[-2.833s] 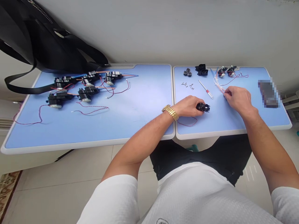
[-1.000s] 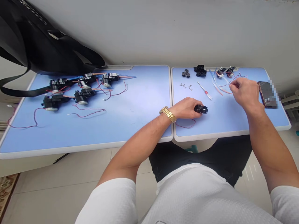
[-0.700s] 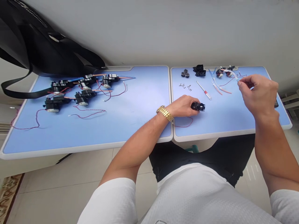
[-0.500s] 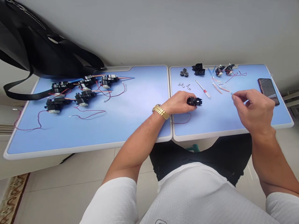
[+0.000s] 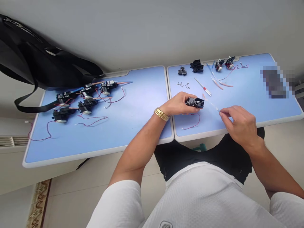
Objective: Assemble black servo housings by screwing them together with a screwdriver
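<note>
My left hand [image 5: 181, 103] is closed around a small black motor housing [image 5: 197, 102], its open end turned to the right. A thin red wire [image 5: 199, 122] curls on the table below it. My right hand [image 5: 237, 123] pinches the near end of a thin, pale flexible tube [image 5: 215, 107]. The tube's orange-pink far end lies close to the housing; whether they touch I cannot tell. Beyond my hands lie a red-and-clear screwdriver [image 5: 203, 87], several small screws [image 5: 183, 85], round black parts [image 5: 182, 71] and black shell pieces [image 5: 196, 66].
Two blue-topped tables [image 5: 140, 104] stand side by side with a seam between them. Several black motor assemblies [image 5: 86, 106] with wires lie on the left one. More tubes [image 5: 222, 85] and two motor units [image 5: 219, 65] are at the back right. A black bag [image 5: 47, 60] leans at the back left.
My right hand has moved left and nearer to me, bringing the tube away from the other tubes toward the housing. The left hand's housing has turned, showing its round opening. The view has shifted slightly.
</note>
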`<act>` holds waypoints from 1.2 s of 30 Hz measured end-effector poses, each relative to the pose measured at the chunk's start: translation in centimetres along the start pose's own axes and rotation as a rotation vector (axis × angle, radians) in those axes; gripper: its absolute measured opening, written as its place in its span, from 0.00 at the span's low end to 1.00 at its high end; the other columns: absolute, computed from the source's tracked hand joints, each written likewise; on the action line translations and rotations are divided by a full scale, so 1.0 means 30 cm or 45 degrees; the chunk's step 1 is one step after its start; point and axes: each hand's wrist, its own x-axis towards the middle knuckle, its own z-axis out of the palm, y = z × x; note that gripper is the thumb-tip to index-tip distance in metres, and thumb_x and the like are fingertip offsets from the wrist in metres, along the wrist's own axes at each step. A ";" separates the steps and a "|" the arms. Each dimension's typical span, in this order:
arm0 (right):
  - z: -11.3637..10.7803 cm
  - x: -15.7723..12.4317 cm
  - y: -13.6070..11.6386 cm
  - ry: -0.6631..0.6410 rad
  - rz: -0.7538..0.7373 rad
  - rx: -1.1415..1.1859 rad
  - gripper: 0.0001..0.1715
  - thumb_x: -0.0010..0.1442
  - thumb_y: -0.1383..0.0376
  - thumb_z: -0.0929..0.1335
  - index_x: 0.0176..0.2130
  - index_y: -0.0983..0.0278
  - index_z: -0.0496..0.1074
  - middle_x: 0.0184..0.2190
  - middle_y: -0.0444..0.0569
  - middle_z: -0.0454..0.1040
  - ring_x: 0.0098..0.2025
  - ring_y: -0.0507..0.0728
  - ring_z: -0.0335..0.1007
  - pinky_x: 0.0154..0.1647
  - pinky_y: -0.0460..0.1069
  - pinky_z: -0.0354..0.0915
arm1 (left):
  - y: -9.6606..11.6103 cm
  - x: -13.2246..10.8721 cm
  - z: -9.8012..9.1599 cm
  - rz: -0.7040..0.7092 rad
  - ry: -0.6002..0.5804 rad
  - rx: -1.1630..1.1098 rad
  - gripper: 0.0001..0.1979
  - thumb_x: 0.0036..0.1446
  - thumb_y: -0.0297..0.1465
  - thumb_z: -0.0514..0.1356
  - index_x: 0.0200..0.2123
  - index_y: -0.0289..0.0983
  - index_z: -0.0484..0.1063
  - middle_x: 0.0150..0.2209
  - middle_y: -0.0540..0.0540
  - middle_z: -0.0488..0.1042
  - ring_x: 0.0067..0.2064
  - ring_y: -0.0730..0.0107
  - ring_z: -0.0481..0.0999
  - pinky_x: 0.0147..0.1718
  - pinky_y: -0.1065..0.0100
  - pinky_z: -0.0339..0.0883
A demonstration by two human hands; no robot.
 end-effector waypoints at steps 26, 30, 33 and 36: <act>0.110 0.149 0.052 0.074 -0.439 0.369 0.23 0.78 0.71 0.67 0.65 0.55 0.81 0.68 0.57 0.82 0.70 0.69 0.79 0.70 0.69 0.76 | 0.014 -0.008 0.013 0.082 -0.235 -0.305 0.18 0.54 0.34 0.78 0.48 0.34 0.90 0.32 0.48 0.83 0.24 0.77 0.72 0.26 0.71 0.75; 0.101 0.170 0.067 -0.052 -0.478 0.458 0.14 0.78 0.69 0.68 0.52 0.57 0.84 0.68 0.58 0.83 0.75 0.71 0.74 0.74 0.70 0.72 | 0.023 -0.013 0.007 0.085 -0.236 -0.292 0.18 0.54 0.35 0.78 0.46 0.33 0.90 0.32 0.47 0.83 0.25 0.76 0.73 0.26 0.71 0.74; 0.061 0.176 0.072 -0.220 -0.388 0.602 0.10 0.78 0.63 0.71 0.47 0.56 0.85 0.54 0.52 0.89 0.63 0.67 0.83 0.66 0.64 0.76 | 0.025 -0.014 0.004 0.073 -0.229 -0.258 0.18 0.54 0.35 0.78 0.47 0.33 0.90 0.31 0.47 0.82 0.25 0.75 0.73 0.25 0.71 0.73; 0.008 0.180 0.070 -0.422 -0.166 0.698 0.10 0.76 0.59 0.72 0.45 0.55 0.86 0.40 0.45 0.89 0.40 0.59 0.84 0.45 0.55 0.76 | 0.025 -0.013 0.008 0.087 -0.220 -0.216 0.19 0.54 0.35 0.77 0.48 0.35 0.90 0.34 0.46 0.84 0.25 0.77 0.72 0.25 0.72 0.72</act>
